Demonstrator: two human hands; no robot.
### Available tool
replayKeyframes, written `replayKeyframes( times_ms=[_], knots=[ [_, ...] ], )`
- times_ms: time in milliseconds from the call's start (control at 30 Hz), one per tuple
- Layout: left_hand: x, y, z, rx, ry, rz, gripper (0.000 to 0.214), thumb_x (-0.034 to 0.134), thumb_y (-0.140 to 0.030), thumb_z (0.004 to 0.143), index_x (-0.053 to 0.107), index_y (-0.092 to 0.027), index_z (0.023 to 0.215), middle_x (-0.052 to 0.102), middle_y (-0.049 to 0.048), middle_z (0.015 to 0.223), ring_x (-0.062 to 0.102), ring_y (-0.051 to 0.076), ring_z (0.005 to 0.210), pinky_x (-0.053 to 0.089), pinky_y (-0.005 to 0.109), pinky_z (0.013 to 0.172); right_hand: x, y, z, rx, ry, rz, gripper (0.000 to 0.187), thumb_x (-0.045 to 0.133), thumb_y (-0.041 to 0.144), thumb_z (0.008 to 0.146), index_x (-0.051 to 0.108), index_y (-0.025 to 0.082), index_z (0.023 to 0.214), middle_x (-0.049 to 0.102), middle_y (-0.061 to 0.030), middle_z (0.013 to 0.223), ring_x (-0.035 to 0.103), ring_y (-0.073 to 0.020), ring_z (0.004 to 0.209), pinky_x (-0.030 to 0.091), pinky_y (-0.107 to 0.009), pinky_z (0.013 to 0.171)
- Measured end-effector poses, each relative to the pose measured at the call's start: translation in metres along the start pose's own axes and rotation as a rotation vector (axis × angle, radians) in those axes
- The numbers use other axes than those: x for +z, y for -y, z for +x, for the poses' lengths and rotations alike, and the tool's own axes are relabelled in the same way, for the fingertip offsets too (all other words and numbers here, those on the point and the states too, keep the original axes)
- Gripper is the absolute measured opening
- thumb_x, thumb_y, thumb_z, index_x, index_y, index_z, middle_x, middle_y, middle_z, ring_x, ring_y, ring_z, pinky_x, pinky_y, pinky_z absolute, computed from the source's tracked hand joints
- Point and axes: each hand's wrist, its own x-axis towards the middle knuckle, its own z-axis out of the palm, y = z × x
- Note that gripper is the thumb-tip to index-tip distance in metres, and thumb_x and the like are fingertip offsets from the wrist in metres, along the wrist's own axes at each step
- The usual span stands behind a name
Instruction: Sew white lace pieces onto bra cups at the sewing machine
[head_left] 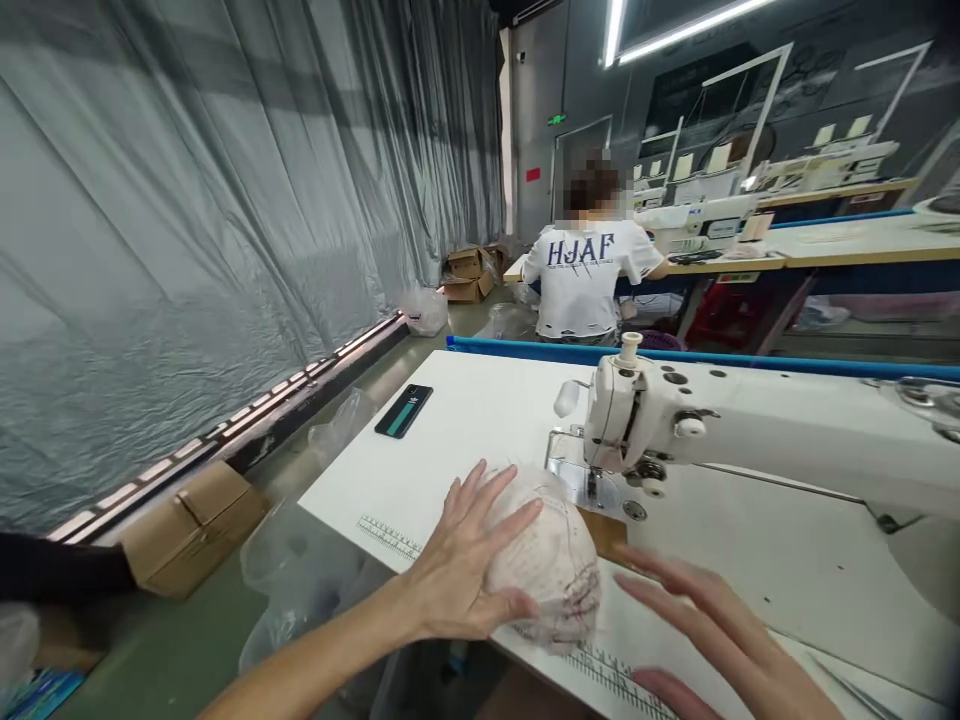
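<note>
A domed, whitish fabric piece (551,550) with reddish threads along its lower right lies at the table's front edge. My left hand (476,560) rests over its left side, fingers spread and thumb near the lower rim. To the right of the dome, my right hand (705,620) is held apart from it, fingers stretched out and slightly blurred, with nothing visible in them. Just beyond the fabric stands the white sewing machine (750,410), its needle area (592,485) above a metal plate. A brown strip (606,530) shows between the dome and the machine bed.
A phone (403,412) lies on the white table (480,400) at the left. Thin metal tool tips (855,685) show at lower right. Plastic bags (292,570) and a cardboard box (193,525) are on the floor. Ahead, a person in a white shirt (585,285) sits at another table.
</note>
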Motion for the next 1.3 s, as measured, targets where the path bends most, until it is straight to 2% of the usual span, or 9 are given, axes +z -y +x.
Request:
replayKeyframes(
  times_ms=[67,167,367,533,633,700,867,1067,1300],
  knots=[
    [0.009,0.01,0.002,-0.025,0.126,-0.035,0.074,0.042,-0.065,0.082,0.019,-0.032,0.144,0.012,0.0063,0.15,0.005,0.038,0.136,0.018,0.062,0.104,0.003,0.0,0.016,-0.006,0.099,0.014,0.06,0.053,0.037,0.087,0.03,0.023,0.14,0.031,-0.0089,0.143,0.035,-0.0209,0.129,0.043,-0.029,0.099],
    [0.023,0.027,0.007,0.048,0.124,-0.077,0.07,0.041,-0.061,0.084,0.021,-0.031,0.144,0.021,0.005,0.148,0.008,0.033,0.137,0.018,0.056,0.107,0.022,-0.002,0.031,0.007,0.183,0.093,0.061,0.05,0.035,0.09,0.023,0.024,0.142,0.024,-0.0099,0.146,0.029,-0.0202,0.133,0.039,-0.032,0.102],
    [0.031,0.062,0.026,0.371,0.031,-0.209,0.058,0.043,-0.052,0.087,0.036,-0.021,0.135,0.034,0.0108,0.14,0.018,0.027,0.136,0.019,0.05,0.109,0.073,0.025,0.022,0.12,-0.1,0.016,0.047,0.049,0.031,0.089,0.036,0.019,0.133,0.04,-0.0148,0.129,0.045,-0.0232,0.116,0.05,-0.034,0.086],
    [0.014,0.073,0.031,0.365,0.185,-0.219,0.064,0.039,-0.059,0.086,0.038,-0.02,0.136,0.03,0.0108,0.143,0.015,0.028,0.137,0.014,0.051,0.109,0.064,0.028,0.022,0.124,-0.045,0.047,0.054,0.055,0.042,0.085,0.038,0.022,0.133,0.037,-0.0125,0.132,0.041,-0.0258,0.116,0.045,-0.039,0.087],
    [0.001,0.067,0.026,0.288,0.233,-0.158,0.066,0.032,-0.067,0.084,0.041,-0.025,0.135,0.021,0.0085,0.147,0.01,0.032,0.137,0.006,0.057,0.107,0.043,0.023,0.031,0.058,-0.059,-0.002,0.05,0.058,0.041,0.084,0.043,0.026,0.128,0.035,-0.0119,0.134,0.042,-0.0274,0.111,0.039,-0.042,0.084],
    [-0.005,0.058,0.022,0.287,0.13,-0.13,0.062,0.033,-0.066,0.084,0.047,-0.026,0.13,0.018,0.0092,0.148,0.014,0.033,0.136,0.009,0.057,0.106,0.034,0.025,0.038,0.009,-0.068,-0.045,0.036,0.056,0.029,0.086,0.05,0.026,0.121,0.039,-0.0112,0.13,0.044,-0.0263,0.107,0.035,-0.04,0.08],
    [-0.003,0.024,0.009,0.342,-0.202,-0.13,0.046,0.059,-0.034,0.082,0.046,-0.018,0.123,0.049,0.0123,0.121,0.045,0.022,0.112,0.037,0.039,0.093,0.034,0.036,0.053,-0.043,-0.061,-0.005,0.019,0.048,0.015,0.088,0.056,0.02,0.104,0.054,-0.0083,0.11,0.048,-0.0206,0.095,0.03,-0.034,0.073],
    [0.012,0.002,0.005,0.233,-0.199,-0.113,0.031,0.052,-0.013,0.083,0.044,-0.013,0.113,0.058,0.0084,0.093,0.052,0.017,0.088,0.043,0.031,0.075,0.036,0.033,0.062,-0.077,-0.077,0.15,0.014,0.041,0.011,0.091,0.054,0.016,0.09,0.057,-0.0058,0.09,0.047,-0.015,0.076,0.031,-0.03,0.065],
    [0.009,-0.001,0.01,0.103,-0.223,-0.213,0.018,0.043,-0.009,0.087,0.048,-0.015,0.103,0.054,0.0043,0.081,0.049,0.012,0.073,0.039,0.023,0.065,0.025,0.023,0.05,0.012,-0.177,0.225,0.026,0.042,0.015,0.091,0.046,0.02,0.116,0.055,-0.0096,0.108,0.054,-0.0166,0.093,0.046,-0.027,0.073]
  ],
)
